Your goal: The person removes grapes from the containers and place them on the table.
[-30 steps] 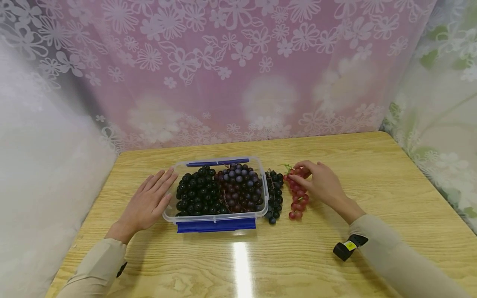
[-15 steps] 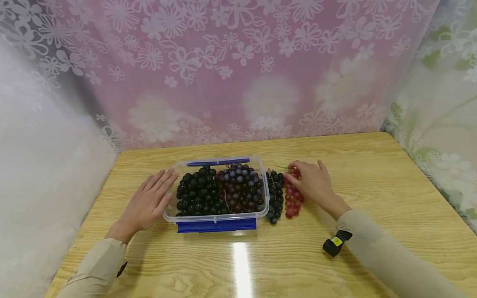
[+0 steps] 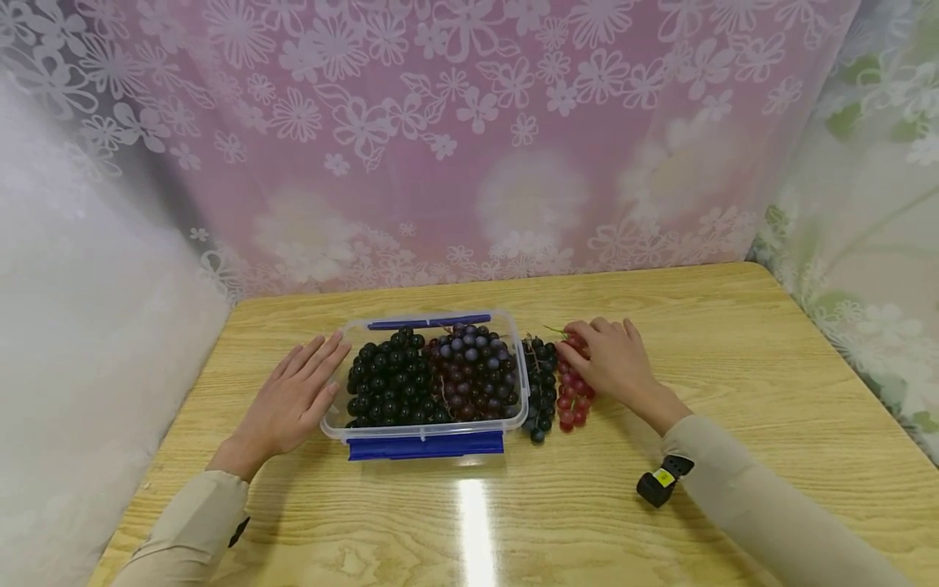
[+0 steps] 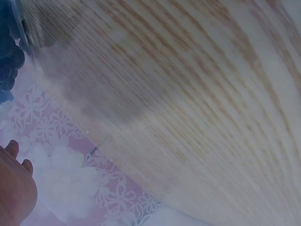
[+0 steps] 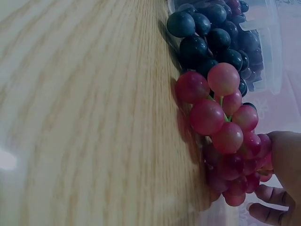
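Observation:
My left hand point(image 3: 297, 399) lies with straight fingers at the left rim of a clear plastic container point(image 3: 333, 430) with blue latches. Part of that hand point(image 4: 16, 186) shows in the left wrist view. Inside the container are a bunch of black grapes point(image 3: 389, 379) and a bunch of dark red and purple grapes point(image 3: 473, 371). Just outside its right wall lies a bunch of dark blue grapes point(image 3: 541, 387). Beside that, my right hand point(image 3: 612, 363) pinches the upper end of a bunch of red grapes point(image 5: 207, 117), its green stem point(image 3: 555, 329) poking out past the fingers.
The wooden table point(image 3: 601, 522) carries everything. A pink floral cloth point(image 3: 455, 163) hangs behind its back edge, with pale cloths at both sides. A black strap device point(image 3: 656, 487) is on the right sleeve.
The right hand and the red grapes have shifted left, close against the dark blue bunch; over the last half second they barely moved. The left hand and container stay put.

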A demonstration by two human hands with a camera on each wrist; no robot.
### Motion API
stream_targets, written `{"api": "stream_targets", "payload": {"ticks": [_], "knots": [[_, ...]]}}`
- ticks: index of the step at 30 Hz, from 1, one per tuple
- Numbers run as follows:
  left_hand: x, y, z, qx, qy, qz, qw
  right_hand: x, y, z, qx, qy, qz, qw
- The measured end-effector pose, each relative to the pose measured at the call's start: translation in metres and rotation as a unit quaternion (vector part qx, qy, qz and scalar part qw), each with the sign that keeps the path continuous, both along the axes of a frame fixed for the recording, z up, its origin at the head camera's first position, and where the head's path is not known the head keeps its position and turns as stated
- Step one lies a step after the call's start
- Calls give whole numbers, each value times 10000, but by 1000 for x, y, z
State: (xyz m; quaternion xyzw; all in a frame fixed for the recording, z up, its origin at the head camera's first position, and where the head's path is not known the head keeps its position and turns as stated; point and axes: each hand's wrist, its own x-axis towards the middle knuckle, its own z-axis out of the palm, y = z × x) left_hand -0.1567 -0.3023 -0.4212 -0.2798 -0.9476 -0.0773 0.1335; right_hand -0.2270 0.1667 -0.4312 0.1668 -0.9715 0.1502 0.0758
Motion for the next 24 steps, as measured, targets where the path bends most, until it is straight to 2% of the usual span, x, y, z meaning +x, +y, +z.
{"api": "stream_targets", "payload": {"ticks": [8, 16, 24], "knots": [[-1, 0, 1, -99, 38, -15, 9999, 1, 7, 4, -7, 572, 289, 9979], [0, 0, 1, -126, 38, -2, 9999, 4, 12, 11, 196, 412, 445, 9980], [1, -1, 1, -77, 45, -19, 10000, 9, 15, 20, 460, 40, 495, 9977]]}}
